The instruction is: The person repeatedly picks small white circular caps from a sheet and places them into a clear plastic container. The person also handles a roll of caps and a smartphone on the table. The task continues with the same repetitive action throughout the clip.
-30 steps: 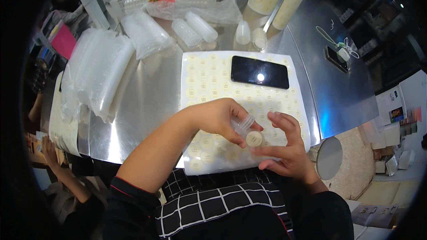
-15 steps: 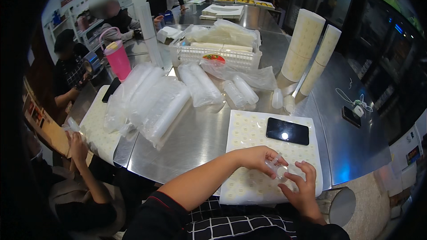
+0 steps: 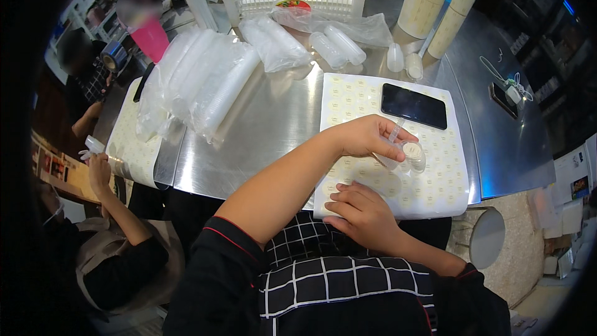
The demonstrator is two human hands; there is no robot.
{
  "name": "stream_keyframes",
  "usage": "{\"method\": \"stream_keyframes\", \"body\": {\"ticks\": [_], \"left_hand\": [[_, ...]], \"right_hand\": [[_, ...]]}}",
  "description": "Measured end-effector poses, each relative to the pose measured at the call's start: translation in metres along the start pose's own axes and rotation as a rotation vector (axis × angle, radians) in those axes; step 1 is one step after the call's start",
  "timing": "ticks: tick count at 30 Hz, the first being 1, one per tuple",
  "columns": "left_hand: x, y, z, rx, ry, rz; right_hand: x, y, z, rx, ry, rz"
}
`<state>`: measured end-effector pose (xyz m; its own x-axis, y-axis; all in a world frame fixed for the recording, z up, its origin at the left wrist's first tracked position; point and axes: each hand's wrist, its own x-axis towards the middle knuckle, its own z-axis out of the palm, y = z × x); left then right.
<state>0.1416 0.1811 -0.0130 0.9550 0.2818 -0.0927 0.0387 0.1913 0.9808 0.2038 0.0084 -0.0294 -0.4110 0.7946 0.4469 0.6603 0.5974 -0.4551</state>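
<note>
My left hand (image 3: pixel 373 140) is closed on a small clear plastic cup (image 3: pixel 420 163) above the label sheet. A round cream label (image 3: pixel 411 150) shows on the cup's end, and a clear strip juts up between my thumb and fingers. My right hand (image 3: pixel 364 211) rests at the near left edge of the label sheet (image 3: pixel 429 196), fingers stretched out and apart, with nothing seen in them. Rows of round labels cover this white sheet. A black phone (image 3: pixel 414 106) lies on the sheet just beyond my left hand.
Bagged stacks of clear cups (image 3: pixel 214 81) lie left of centre on the steel table (image 3: pixel 261 143). Behind are a white basket (image 3: pixel 298 6) and upright label rolls (image 3: pixel 429 0). Another phone (image 3: pixel 502 99) with a cable lies right. A person's hand (image 3: pixel 98 171) holds a clear cup at left.
My right hand has left the cup and moved left and nearer, to the sheet's edge. My left hand still holds the cup, its labelled end now uncovered. The view has tipped downward.
</note>
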Motion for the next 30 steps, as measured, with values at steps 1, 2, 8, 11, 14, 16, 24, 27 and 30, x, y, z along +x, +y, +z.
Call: {"method": "stream_keyframes", "body": {"ticks": [1,2,8,11,14,16,24,27,30], "left_hand": [[0.001,-0.001,0.000,0.024,0.027,-0.019],[0.001,-0.002,-0.001,0.005,-0.005,0.011],[0.009,-0.019,-0.007,0.101,-0.022,0.107],[0.010,-0.020,-0.009,0.251,-0.024,0.120],[0.010,-0.020,-0.006,0.157,-0.057,0.123],[0.011,-0.021,-0.004,0.001,-0.101,0.051],[0.009,-0.021,-0.004,0.025,-0.092,0.061],[0.006,-0.018,-0.003,0.038,-0.084,0.043],[0.005,-0.016,-0.003,0.067,-0.083,0.054]], "right_hand": [[0.000,0.001,0.002,-0.030,0.020,-0.020],[-0.001,0.001,0.004,-0.056,0.048,-0.041],[-0.012,0.006,0.010,-0.182,0.068,-0.111],[-0.009,0.004,0.012,-0.170,0.102,-0.104],[-0.004,0.001,0.011,-0.124,0.156,-0.037],[-0.001,-0.002,0.009,-0.073,0.147,-0.003],[0.001,-0.007,0.004,-0.007,0.136,0.081],[0.004,-0.006,0.004,0.033,0.143,0.125],[0.007,-0.003,0.001,0.095,0.122,0.169]]}}
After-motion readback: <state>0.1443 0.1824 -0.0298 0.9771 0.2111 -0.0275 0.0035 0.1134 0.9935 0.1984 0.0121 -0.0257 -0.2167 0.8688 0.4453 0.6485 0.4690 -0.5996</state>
